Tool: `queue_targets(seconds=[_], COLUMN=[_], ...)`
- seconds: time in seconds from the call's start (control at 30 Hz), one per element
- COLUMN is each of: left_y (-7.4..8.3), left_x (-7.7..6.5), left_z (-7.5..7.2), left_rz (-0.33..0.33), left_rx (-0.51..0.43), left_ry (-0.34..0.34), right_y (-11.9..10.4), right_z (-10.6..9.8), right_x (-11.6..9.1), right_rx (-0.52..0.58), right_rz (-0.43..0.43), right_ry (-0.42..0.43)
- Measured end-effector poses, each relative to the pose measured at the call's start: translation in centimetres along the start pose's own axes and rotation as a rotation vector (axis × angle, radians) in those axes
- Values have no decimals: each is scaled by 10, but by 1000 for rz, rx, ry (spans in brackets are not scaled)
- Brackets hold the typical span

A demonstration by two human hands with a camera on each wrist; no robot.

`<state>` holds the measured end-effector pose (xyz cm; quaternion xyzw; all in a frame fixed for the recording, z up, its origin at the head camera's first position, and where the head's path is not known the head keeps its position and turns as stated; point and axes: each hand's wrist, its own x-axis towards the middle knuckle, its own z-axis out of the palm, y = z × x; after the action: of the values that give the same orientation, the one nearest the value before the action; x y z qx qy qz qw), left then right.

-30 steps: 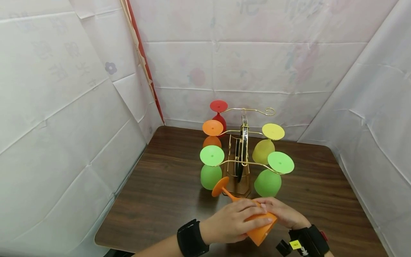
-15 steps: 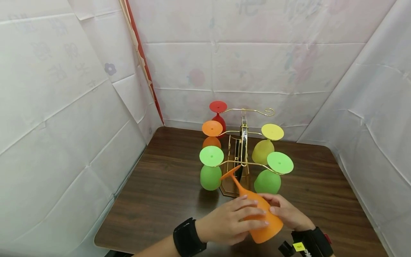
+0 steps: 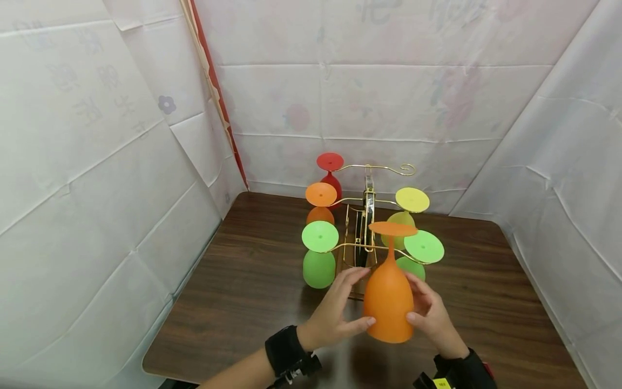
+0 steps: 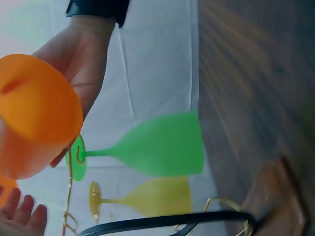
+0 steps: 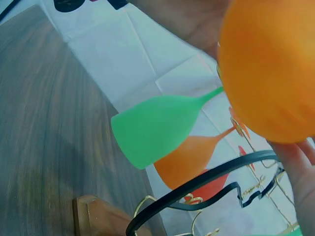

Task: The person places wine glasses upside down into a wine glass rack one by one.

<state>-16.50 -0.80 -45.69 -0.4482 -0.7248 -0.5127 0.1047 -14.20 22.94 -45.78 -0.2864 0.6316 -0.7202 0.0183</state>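
An orange wine glass (image 3: 389, 302) is upside down, its foot (image 3: 392, 229) on top and its bowl low. My right hand (image 3: 434, 319) grips the bowl from the right, thumb in front and fingers behind. On the other side my left hand (image 3: 335, 313) has its fingers spread, with the thumb's tip right at the bowl's lower left. Beyond the glass stands a gold wire rack (image 3: 347, 246). In the head view the glass overlaps the rack's front hook and partly hides a green wine glass (image 3: 425, 246) and a yellow wine glass (image 3: 412, 200) hanging there.
Down the rack's left side hang a green glass (image 3: 319, 268), an orange glass (image 3: 320, 194) and a red glass (image 3: 330, 161). The far right hook (image 3: 407, 169) bears no glass. Beneath is a brown wooden table (image 3: 228, 313); white cloth (image 3: 389, 102) encloses it behind and at the sides.
The orange wine glass has turned from a slant to stem-up and its foot has risen to the right. My left hand has let go of the bowl and opened; the right still holds it.
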Motion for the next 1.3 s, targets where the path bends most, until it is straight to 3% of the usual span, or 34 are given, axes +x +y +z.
queue_targets(seconds=[0.07, 0.17, 0.43, 0.73, 1.07, 1.3], left_y=[1, 2, 4, -2, -5, -2], left_x=[0, 1, 3, 2, 7, 13], left_z=[1, 1, 2, 7, 11, 11], left_rz=[-119, -226, -278, -200, 13, -9], left_rx=[-111, -214, -256, -243, -34, 16], left_ry=[-44, -91, -104, 4, 7, -37], right_y=[-1, -3, -1, -2, -4, -5], right_z=[4, 9, 13, 9, 11, 7], right_x=[0, 2, 6, 7, -4, -9], right_rx=[-18, -32, -11, -90, -311, -337], right_rz=[-26, -36, -110, -126, -16, 18], right_ry=[41, 77, 34, 8, 14, 66])
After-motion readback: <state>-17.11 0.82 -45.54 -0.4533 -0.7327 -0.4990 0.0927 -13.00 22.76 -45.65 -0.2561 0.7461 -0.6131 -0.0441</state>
